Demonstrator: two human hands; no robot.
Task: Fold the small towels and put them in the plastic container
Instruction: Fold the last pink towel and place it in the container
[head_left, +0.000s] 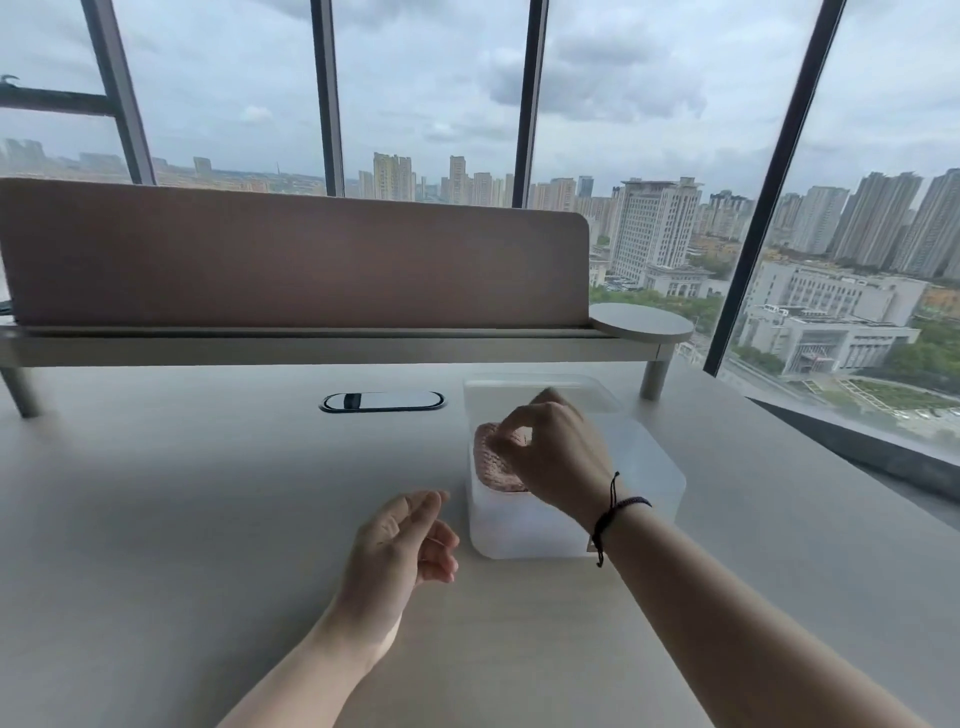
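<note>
The pink towel (493, 462) sits in the left side of the plastic container (649, 467), which stands near the back right of the desk (182, 519). The towel could puff up or come unfolded when the fingers let go, because it is soft and not pressed flat. The right hand (556, 457) is over the box, and its fingertips (501, 441) are bent down and pinch or press the top of the towel. The left hand (400, 545) waits just beside the box, fingers loosely curled, holding nothing.
</note>
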